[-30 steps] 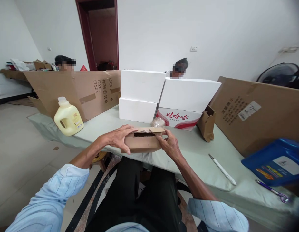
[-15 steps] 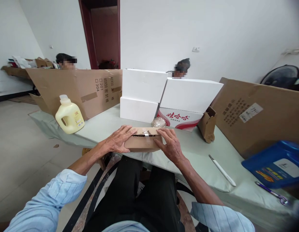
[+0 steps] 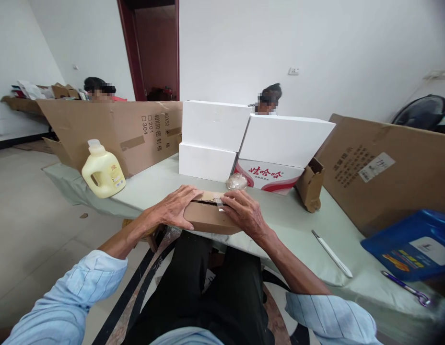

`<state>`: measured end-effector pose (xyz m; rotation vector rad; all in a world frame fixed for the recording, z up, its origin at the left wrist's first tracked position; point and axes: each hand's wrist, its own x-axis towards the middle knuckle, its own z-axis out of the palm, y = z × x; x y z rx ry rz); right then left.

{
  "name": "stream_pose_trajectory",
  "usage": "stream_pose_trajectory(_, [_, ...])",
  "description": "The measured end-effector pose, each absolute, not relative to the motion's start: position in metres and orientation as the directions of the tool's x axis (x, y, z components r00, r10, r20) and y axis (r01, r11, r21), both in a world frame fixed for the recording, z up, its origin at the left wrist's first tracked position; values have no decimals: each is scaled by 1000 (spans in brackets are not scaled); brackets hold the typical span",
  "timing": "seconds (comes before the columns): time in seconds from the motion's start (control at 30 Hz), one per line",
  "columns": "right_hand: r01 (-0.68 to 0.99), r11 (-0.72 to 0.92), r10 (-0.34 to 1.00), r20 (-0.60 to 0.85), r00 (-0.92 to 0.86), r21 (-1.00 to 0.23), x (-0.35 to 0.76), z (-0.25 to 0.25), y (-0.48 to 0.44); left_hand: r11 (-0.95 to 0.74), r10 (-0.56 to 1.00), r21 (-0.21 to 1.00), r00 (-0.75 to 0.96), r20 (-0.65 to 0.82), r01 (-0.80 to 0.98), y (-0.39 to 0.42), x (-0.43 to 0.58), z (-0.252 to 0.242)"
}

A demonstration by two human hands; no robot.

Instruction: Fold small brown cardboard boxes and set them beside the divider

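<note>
A small brown cardboard box (image 3: 208,219) lies at the table's near edge, a dark gap along its top seam. A strip of clear tape (image 3: 219,204) crosses the gap near the middle. My left hand (image 3: 178,207) grips the box's left end, thumb on the near side and fingers over the top. My right hand (image 3: 247,213) is over the right part of the box, its thumb and fingertips closed at the tape's edge. Just beyond the box sits a clear, shiny round thing (image 3: 237,181), perhaps a tape roll.
White boxes (image 3: 213,127) stand stacked ahead, with large cardboard panels (image 3: 136,139) at both sides. A yellow jug (image 3: 103,170) is on the left. To the right are a white-handled knife (image 3: 332,254), a purple tool (image 3: 405,287) and a blue bottle (image 3: 411,244). Two people sit beyond.
My right hand has moved left from the box's right end to the tape strip. The box is turned slightly, its right end nearer me. My left hand keeps its hold.
</note>
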<state>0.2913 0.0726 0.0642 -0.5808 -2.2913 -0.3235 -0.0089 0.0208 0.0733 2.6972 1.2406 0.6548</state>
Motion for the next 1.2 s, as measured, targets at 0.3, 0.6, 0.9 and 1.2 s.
stream_pose_trajectory(0.3, [425,905,274,735,-620,20,280,72,69,-677,731,266,585,351,686,26,-14,72])
stream_pose_trajectory(0.6, [398,863,501,636,-587,-313,278,88,82,-669,736,187,605,305,719,32,-11,72])
stream_pose_trajectory(0.9, [221,541,836,493,-240,-811,304,118,127,-669,739,139,631,236,730,41,-8,66])
stream_pose_trajectory(1.2, [538,309,951,275,-144,-784,388,36,206,-703,712,265,660,241,660,44,-9,69])
